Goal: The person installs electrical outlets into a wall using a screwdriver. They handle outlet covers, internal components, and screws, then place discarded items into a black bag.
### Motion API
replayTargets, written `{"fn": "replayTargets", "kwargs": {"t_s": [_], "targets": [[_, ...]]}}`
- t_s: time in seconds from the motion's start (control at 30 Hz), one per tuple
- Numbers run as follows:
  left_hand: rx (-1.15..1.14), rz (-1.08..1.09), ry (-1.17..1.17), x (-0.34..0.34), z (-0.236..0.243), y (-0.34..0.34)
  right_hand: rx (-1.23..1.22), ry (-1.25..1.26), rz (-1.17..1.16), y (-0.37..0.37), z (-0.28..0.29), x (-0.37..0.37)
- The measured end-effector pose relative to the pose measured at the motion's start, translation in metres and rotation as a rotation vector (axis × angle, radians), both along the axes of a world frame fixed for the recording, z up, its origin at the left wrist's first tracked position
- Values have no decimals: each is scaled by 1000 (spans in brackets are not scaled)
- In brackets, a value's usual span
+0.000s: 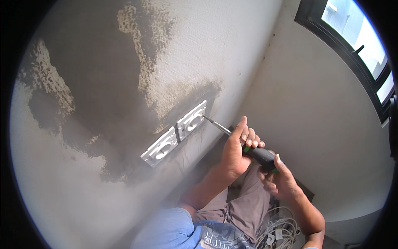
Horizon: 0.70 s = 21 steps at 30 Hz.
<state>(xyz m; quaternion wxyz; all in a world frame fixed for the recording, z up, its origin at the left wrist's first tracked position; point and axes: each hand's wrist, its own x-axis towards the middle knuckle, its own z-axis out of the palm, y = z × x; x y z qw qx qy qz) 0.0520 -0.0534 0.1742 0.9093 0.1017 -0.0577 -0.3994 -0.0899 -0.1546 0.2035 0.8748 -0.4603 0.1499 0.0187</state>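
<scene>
My left hand (pixel 242 147) is closed round the front of a screwdriver's black-and-green handle (pixel 262 155). Its metal shaft (pixel 219 125) reaches up-left, the tip at the right side of a white square socket frame (pixel 186 130) on the wall. A second white frame (pixel 151 157) sits beside it, lower left. My right hand (pixel 277 178) holds the back end of the handle with curled fingers.
The wall (pixel 83 103) has patchy grey and cream plaster. An adjoining wall (pixel 315 91) carries a dark-framed window (pixel 331 29) at upper right. Tangled white cables (pixel 282 226) lie beside my legs (pixel 248 207), near the floor.
</scene>
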Motion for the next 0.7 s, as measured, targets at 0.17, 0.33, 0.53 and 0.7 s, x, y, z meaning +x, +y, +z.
{"fn": "replayTargets", "kwargs": {"t_s": [0.17, 0.33, 0.53, 0.7], "targets": [[-696, -129, -534, 29, -39, -13, -1239, -420, 93, -8, -9, 5], [-136, 38, -132, -3, 5, 7, -2086, -688, 114, -26, 8, 3], [-320, -15, -112, 11, -10, -1, -839, -273, -110, -2, -6, -3], [-658, 15, -464, 26, -43, -15, -759, -228, -126, 7, -11, 3]]}}
